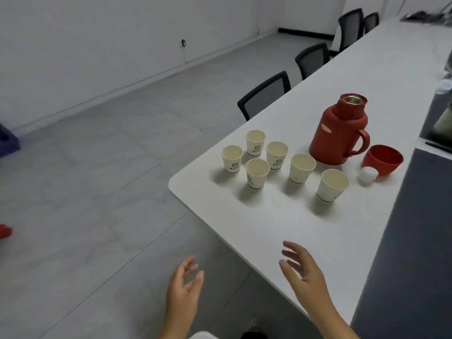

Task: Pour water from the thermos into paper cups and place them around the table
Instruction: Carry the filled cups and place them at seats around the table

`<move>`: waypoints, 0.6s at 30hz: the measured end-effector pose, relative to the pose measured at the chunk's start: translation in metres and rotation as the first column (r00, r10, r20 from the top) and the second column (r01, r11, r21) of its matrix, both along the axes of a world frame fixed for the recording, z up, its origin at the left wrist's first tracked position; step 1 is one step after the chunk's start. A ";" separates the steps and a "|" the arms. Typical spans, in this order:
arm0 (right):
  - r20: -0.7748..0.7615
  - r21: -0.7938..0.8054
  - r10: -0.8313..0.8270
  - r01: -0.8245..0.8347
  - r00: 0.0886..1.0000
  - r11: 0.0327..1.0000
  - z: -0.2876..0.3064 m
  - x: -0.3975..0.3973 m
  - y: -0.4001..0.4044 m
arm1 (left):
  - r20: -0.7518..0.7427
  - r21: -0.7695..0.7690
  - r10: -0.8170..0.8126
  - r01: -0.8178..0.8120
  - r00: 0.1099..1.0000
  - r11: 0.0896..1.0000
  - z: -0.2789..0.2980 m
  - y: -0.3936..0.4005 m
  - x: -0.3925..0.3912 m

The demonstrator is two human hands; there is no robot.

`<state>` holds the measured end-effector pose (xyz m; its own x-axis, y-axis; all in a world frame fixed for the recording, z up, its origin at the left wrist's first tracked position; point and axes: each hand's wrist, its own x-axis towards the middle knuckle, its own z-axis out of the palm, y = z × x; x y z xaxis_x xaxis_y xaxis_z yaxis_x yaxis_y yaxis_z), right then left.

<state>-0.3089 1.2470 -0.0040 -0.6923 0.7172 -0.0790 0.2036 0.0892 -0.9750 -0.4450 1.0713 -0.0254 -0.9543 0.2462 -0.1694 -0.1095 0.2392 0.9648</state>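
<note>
Both grips released, holding nothing: left hand (183, 287) over floor, right hand (304, 272) over near counter (256, 223) edge. Six paper cups (276, 155) left of uncapped red thermos (338, 133).

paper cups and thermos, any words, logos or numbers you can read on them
Paper cups: a dark S-shaped logo with a line of small print under it; the print is too blurred to read.
Thermos: a pale oval mark on its side, no legible text.
Red cap: no text visible.
Nothing else in view carries readable text.
</note>
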 end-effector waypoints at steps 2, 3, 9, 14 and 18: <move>0.011 -0.017 -0.015 0.015 1.000 1.000 0.000 -0.022 0.016 | -0.008 -0.014 -0.040 0.040 0.999 0.999 -0.002 0.019 -0.030; 0.018 -0.024 -0.027 0.027 0.999 0.999 -0.002 -0.031 0.022 | 0.001 -0.018 -0.047 0.047 0.999 0.999 -0.004 0.027 -0.042; 0.078 -0.053 -0.189 0.193 0.979 0.980 -0.023 -0.090 0.051 | 0.090 -0.004 -0.138 0.139 0.986 0.990 -0.020 0.062 -0.125; 0.121 -0.059 -0.392 0.401 0.912 0.914 -0.032 -0.171 0.070 | 0.046 -0.007 -0.404 0.405 0.914 0.914 -0.019 0.115 -0.226; 0.187 -0.086 -0.544 0.565 0.818 0.820 -0.045 -0.217 0.077 | 0.032 -0.088 -0.619 0.619 0.785 0.781 -0.025 0.160 -0.280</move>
